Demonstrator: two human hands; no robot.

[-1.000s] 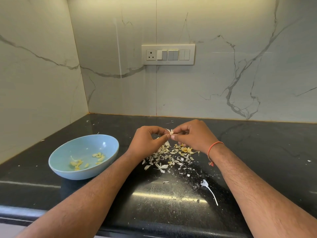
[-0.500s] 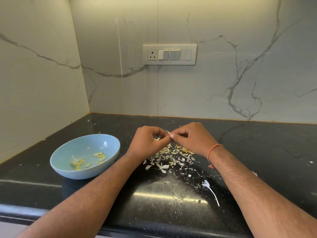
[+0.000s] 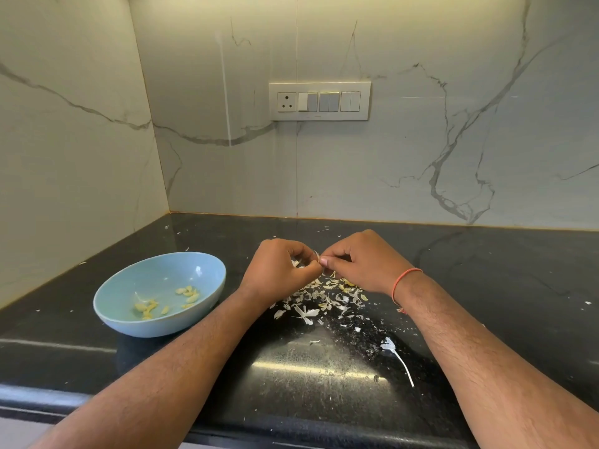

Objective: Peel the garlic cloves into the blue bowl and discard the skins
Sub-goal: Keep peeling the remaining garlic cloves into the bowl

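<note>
Currently, your left hand (image 3: 278,268) and right hand (image 3: 363,264) meet fingertip to fingertip above the black stone countertop (image 3: 486,270), to the right of the shallow round light-blue bowl (image 3: 113,306). Both hands have curled fingers pinching one small pale garlic clove (image 3: 317,255). Your fingers hide most of the clove, so how much skin remains cannot be determined. Peeled yellowish cloves (image 3: 188,293) lie inside the bowl. The scattered papery white skins (image 3: 324,296) lie on the countertop beneath the hands, right of the bowl.
</note>
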